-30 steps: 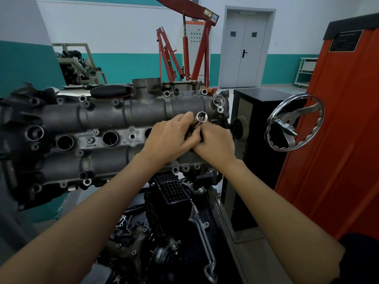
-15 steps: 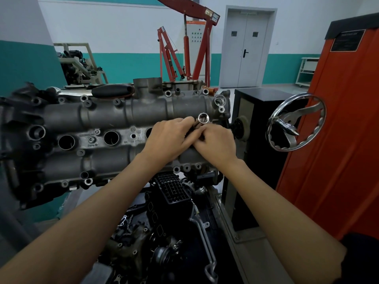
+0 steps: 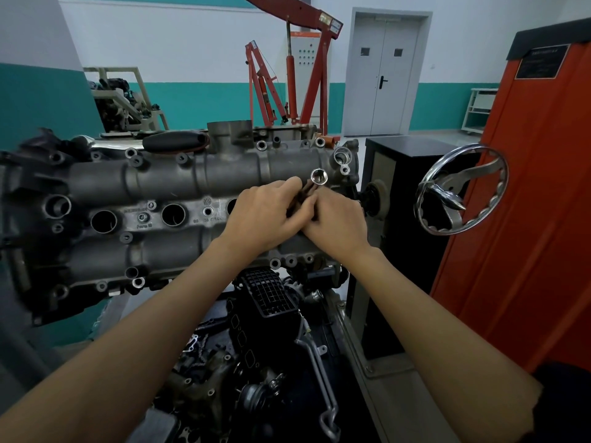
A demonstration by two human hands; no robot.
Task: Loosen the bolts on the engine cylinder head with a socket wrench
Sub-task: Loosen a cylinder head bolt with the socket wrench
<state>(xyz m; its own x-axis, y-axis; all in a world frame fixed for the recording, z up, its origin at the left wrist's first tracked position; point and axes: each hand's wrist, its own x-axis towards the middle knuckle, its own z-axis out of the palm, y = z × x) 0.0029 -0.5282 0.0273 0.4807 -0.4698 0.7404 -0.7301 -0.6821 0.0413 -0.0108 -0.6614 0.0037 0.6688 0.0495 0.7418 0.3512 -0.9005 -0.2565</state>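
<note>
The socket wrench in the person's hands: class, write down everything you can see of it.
Only the shiny silver metal socket and a dark, brownish stretch of the wrench below it show. The socket's open round mouth faces up toward the camera, not seated on any bolt. The left hand and right hand meet around the dark part, hiding the rest. It is held in front of the right end of the grey cast-metal cylinder head.

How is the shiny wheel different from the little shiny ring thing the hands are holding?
The handwheel is much bigger than the socket. The handwheel has spokes and a bumpy rim; the socket is a plain small cup with a hollow, open end. Nobody touches the handwheel, while the socket's tool sits gripped between the left hand and right hand. Both are round, shiny metal.
</note>
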